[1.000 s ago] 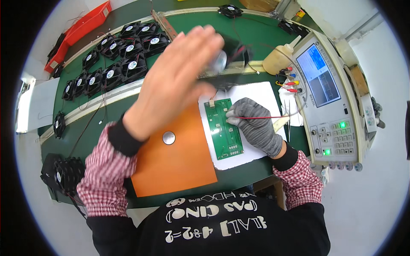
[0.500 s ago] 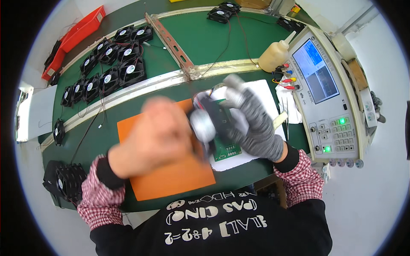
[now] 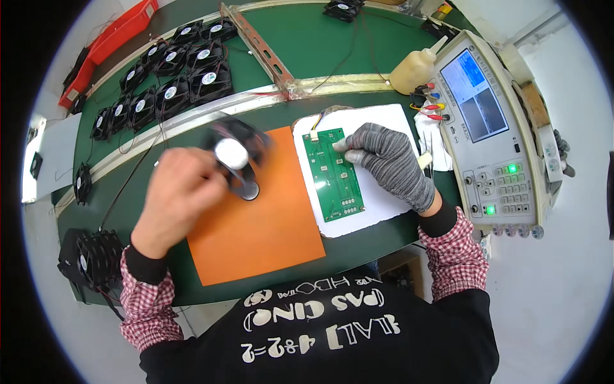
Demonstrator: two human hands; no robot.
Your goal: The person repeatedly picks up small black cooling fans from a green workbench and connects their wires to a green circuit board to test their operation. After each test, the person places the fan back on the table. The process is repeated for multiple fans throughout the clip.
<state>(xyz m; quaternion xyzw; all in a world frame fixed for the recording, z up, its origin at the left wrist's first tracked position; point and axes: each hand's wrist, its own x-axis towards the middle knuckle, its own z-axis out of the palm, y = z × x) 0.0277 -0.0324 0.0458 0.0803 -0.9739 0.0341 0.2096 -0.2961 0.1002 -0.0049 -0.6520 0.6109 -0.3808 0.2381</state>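
My bare left hand (image 3: 182, 192) grips a black cooling fan (image 3: 246, 144) with a pale round hub, tilted and smeared by motion over the orange mat (image 3: 268, 237). A small round disc (image 3: 250, 191) shows just below the fan. On a white pad (image 3: 377, 214) lies a green circuit board (image 3: 342, 189) with several small white parts and a wired plug at its top corner. My right hand (image 3: 384, 160), in a grey knitted glove, has thumb and fingertips pinched at the board's upper right edge; what they hold there is hidden.
Several black fans (image 3: 170, 93) stand in rows at the back left, with a stack of fans (image 3: 93, 259) at the near left. A tester with a screen (image 3: 476, 96), a squeeze bottle (image 3: 412, 70) and tweezers (image 3: 430, 150) are at the right. A metal rail (image 3: 259, 51) crosses the back.
The fan in my left hand has moved left, from over the circuit board to over the orange mat. My right hand has come down to the board's upper edge.
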